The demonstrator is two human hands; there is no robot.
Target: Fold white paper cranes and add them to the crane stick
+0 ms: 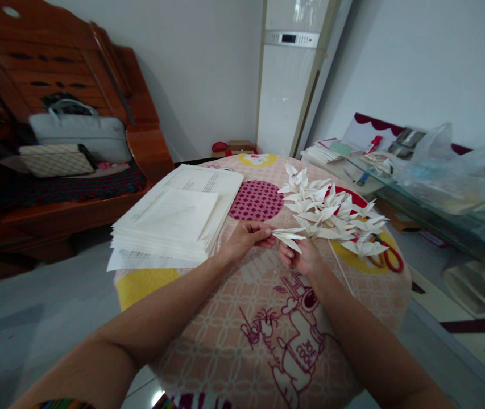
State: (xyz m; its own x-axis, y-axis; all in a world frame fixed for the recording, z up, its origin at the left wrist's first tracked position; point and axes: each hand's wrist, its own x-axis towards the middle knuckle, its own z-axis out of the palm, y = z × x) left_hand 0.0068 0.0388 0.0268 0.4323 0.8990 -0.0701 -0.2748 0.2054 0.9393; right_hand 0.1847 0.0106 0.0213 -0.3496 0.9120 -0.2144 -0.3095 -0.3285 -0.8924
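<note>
Over a round table with a patterned cloth [268, 341], both my hands pinch one folded white paper piece [289, 236]. My left hand [246, 237] grips its left end with closed fingers. From below, my right hand [299, 258] holds its right part, fingers curled. Just beyond lies a pile of several finished folded paper shapes [331, 213]. To the left of my left hand sits a thick stack of white paper sheets [178, 218].
Orange-handled scissors [389, 258] lie at the table's right edge, partly under the paper shapes. A wooden bench with bags [71, 136] stands at the left. A glass-topped table with plastic bags [442, 176] is at the right, a tall white air conditioner [287, 74] behind.
</note>
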